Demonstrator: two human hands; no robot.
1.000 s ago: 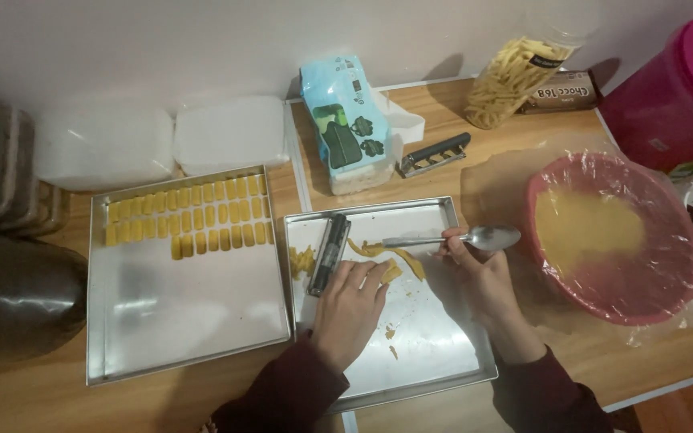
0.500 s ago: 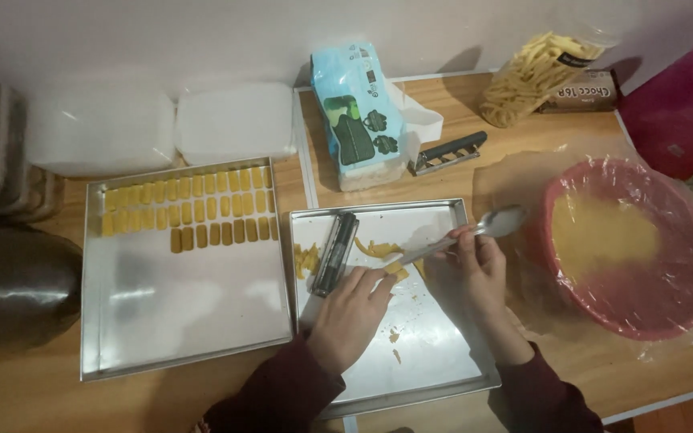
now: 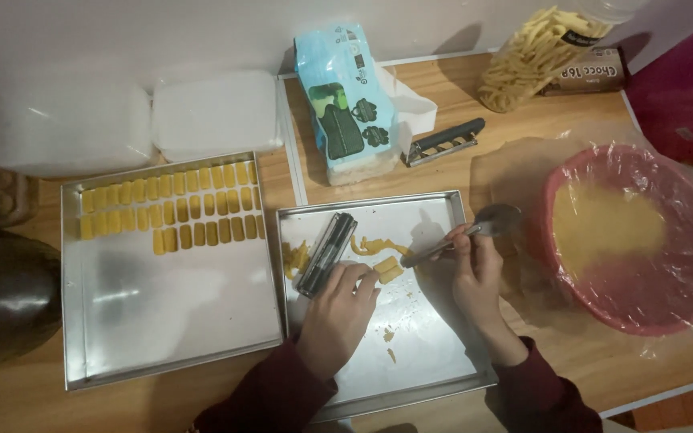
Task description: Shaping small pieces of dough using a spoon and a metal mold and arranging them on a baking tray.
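The left hand (image 3: 337,309) is resting flat on the smaller square metal tray (image 3: 435,353), its loosely bent fingers touching the lower end of a long dark metal dough press (image 3: 326,254) that is lying at the tray's upper left. The right hand (image 3: 475,277) is closing around the handle of a steel spoon (image 3: 463,234), whose bowl is passing over the tray's right rim. Yellow dough pieces (image 3: 385,258) are lying between the hands; it is hard to see whether the spoon handle is touching them. Left of this tray, a larger metal tray (image 3: 170,321) is carrying rows of small yellow dough bars (image 3: 172,210). Right of it, a red plastic bowl covered with clear film (image 3: 635,240) is standing on the wooden desk (image 3: 523,160).
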